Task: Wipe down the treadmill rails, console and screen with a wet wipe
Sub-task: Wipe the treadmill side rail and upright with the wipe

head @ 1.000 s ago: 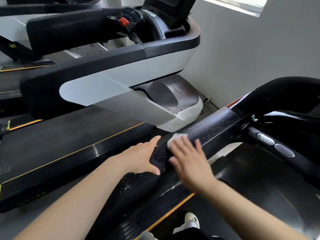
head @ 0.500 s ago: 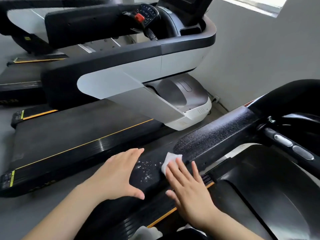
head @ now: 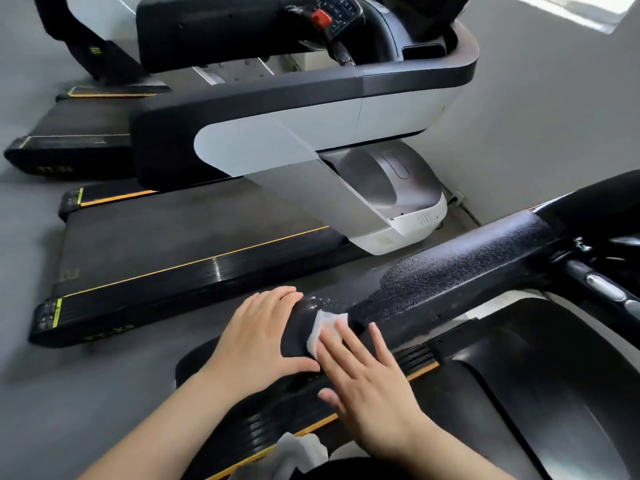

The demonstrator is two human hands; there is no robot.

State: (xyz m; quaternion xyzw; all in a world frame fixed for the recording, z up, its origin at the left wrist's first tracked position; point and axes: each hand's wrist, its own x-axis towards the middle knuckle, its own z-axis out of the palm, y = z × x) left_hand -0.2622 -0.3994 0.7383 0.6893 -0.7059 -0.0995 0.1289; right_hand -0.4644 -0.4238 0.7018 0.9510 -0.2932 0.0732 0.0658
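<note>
Wet wipe (head: 327, 329): one in use, white, pressed flat on the near end of the black rail (head: 450, 282), under my right fingertips. Head view, my count:
- Rails: one under my hands, textured black, with white specks just beyond the wipe.
- Treadmills: the one I stand at, plus two more (head: 194, 244) to the left on the grey floor (head: 31, 237).
- Hands: two. Left hand (head: 258, 336) cups the rail's rounded end, thumb below, fingers over the top. Right hand (head: 363, 379) lies flat, fingers straight and spread, its grip closed on nothing, only pressing the wipe down.
- One red stop button (head: 321, 17) on the neighbouring console.
</note>
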